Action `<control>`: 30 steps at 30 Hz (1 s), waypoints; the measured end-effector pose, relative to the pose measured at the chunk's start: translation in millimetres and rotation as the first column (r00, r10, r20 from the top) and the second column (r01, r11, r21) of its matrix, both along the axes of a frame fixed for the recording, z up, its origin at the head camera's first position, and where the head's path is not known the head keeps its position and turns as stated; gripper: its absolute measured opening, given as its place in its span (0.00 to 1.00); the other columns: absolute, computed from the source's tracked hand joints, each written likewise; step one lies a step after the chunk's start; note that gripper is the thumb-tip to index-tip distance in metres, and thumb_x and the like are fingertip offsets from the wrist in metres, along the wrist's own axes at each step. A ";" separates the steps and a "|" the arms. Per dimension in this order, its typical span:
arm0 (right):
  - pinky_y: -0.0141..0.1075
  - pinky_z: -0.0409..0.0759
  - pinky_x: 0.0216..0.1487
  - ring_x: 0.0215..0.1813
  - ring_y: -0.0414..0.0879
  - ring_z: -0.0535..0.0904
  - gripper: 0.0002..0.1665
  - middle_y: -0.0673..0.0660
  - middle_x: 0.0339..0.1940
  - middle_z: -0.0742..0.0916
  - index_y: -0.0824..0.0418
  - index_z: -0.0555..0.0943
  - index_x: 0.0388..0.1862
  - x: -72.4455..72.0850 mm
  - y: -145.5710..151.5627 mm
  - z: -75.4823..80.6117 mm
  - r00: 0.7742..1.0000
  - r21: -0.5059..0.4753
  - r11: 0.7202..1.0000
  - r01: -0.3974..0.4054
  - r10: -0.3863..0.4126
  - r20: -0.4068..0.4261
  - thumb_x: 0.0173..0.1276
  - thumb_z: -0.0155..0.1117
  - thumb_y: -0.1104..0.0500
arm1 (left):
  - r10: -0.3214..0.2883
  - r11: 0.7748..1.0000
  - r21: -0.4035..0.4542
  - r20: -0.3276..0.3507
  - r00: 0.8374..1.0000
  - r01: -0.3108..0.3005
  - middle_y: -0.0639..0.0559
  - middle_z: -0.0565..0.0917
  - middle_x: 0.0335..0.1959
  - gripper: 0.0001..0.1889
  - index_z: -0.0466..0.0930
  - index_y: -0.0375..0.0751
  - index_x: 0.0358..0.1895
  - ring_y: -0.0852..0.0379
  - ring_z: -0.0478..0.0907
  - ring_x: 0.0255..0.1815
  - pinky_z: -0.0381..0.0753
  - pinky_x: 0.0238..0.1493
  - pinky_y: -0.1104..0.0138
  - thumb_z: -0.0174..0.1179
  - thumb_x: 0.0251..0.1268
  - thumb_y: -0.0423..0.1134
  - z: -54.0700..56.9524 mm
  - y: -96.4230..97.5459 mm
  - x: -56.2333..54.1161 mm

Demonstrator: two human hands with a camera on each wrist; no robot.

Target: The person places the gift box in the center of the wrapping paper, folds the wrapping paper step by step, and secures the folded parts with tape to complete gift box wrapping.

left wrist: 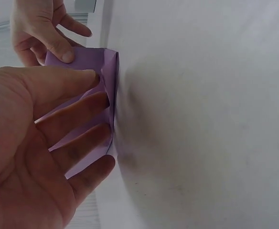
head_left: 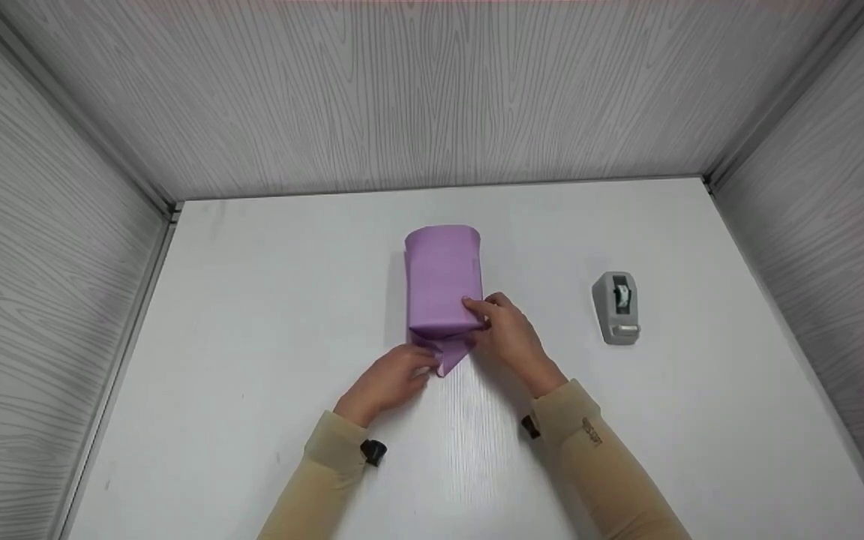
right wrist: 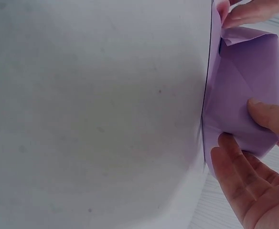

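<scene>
A purple paper package (head_left: 443, 277) lies on the white table, its far end rounded and its near end folded into a pointed flap (head_left: 450, 358). At that flap, my left hand (head_left: 394, 379) pinches the paper edge between thumb and forefinger, while its other fingers (left wrist: 89, 181) stretch along the fold. My right hand (head_left: 511, 337) holds the near right corner. Its thumb (right wrist: 268, 117) presses on the package and its fingers reach into the folded end. Creased paper (right wrist: 244, 36) stands up beside the left fingertips in the right wrist view.
A grey tape dispenser (head_left: 616, 307) with a roll of tape stands on the table (head_left: 267, 300) to the right of the package. Wood-grain panels (head_left: 432, 97) enclose the table at the back and on both sides.
</scene>
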State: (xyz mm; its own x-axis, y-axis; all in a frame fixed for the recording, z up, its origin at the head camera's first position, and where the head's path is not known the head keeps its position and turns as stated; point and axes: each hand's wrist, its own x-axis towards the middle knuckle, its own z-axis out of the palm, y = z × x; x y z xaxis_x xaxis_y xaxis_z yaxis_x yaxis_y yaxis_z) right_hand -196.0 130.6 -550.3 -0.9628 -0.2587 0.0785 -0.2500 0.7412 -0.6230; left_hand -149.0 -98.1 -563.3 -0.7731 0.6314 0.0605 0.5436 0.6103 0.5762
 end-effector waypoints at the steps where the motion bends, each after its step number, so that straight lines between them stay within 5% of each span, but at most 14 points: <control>1: 0.39 0.79 0.42 0.42 0.47 0.81 0.35 0.56 0.49 0.79 0.51 0.79 0.64 0.0 0.1 0.1 1.000 -0.003 1.000 -0.001 0.001 0.000 0.57 0.76 0.65 | -0.001 1.000 -0.007 -0.003 1.000 0.001 0.41 0.82 0.55 0.14 0.83 0.34 0.52 0.43 0.75 0.59 0.71 0.62 0.53 0.58 0.65 0.26 -0.2 0.1 -0.1; 6: 0.39 0.79 0.42 0.42 0.46 0.80 0.34 0.55 0.49 0.79 0.50 0.79 0.65 0.2 0.1 1.0 1.000 -0.007 1.000 0.002 -0.002 0.007 0.58 0.76 0.65 | -0.002 0.999 -0.047 -0.010 1.000 0.001 0.38 0.75 0.63 0.18 0.79 0.33 0.59 0.40 0.70 0.66 0.66 0.67 0.52 0.57 0.65 0.27 -1.3 1.5 -0.6; 17: 0.38 0.78 0.39 0.40 0.46 0.79 0.34 0.56 0.50 0.79 0.51 0.79 0.65 1.1 -0.3 0.5 1.000 0.011 1.000 0.001 0.000 -0.018 0.58 0.74 0.67 | -0.002 0.990 -0.142 -0.122 0.993 -0.015 0.42 0.76 0.63 0.20 0.78 0.36 0.62 0.40 0.68 0.66 0.65 0.67 0.53 0.55 0.67 0.29 -7.2 10.8 -3.3; 30: 0.39 0.79 0.41 0.42 0.47 0.80 0.34 0.56 0.49 0.79 0.51 0.79 0.65 0.9 -1.8 1.3 1.000 0.000 1.000 0.017 -0.017 0.016 0.58 0.75 0.65 | 0.026 0.979 -0.194 -0.189 0.982 -0.063 0.46 0.77 0.62 0.18 0.79 0.41 0.62 0.42 0.70 0.62 0.74 0.56 0.48 0.54 0.71 0.33 -6.8 15.5 3.6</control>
State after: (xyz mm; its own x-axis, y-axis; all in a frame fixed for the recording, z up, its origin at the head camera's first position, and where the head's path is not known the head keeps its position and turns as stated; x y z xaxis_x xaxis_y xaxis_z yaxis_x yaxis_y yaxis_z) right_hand -195.1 128.8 -548.9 -0.9682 -0.2420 0.0633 -0.2273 0.7453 -0.6268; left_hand -145.4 -82.6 -570.1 -0.7878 0.6105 0.0819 0.5989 0.7282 0.3333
